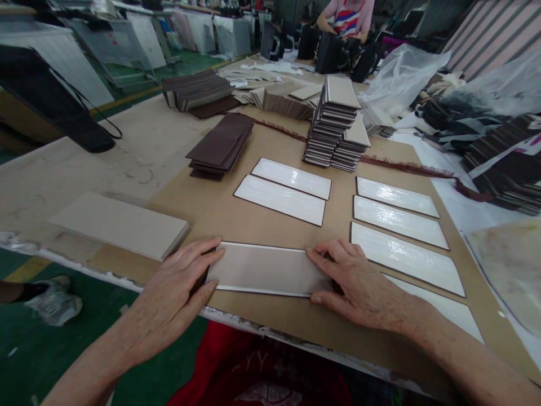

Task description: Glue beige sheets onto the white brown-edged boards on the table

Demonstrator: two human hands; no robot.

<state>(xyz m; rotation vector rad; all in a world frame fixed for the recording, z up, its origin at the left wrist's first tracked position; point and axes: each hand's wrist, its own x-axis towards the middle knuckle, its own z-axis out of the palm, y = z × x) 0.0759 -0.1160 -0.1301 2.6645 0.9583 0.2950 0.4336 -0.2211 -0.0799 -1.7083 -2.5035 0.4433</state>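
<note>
Board (257, 269), beige, white along both long edges: lay on the mat (207, 217), by its near edge, between the hands. Left hand (181, 282): fingers and thumb clamped across the left end. Right hand (353, 280): likewise at the right. Handling, as judged: needed even pressure at both ends, white margins equal. Long axis: ran left to right, right end slightly nearer the person.

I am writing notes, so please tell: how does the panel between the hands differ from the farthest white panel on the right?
The held panel looks dull beige; the white panel is glossy. The left hand and right hand touch the held panel; neither touches the white panel. Both are long rectangles.
</note>
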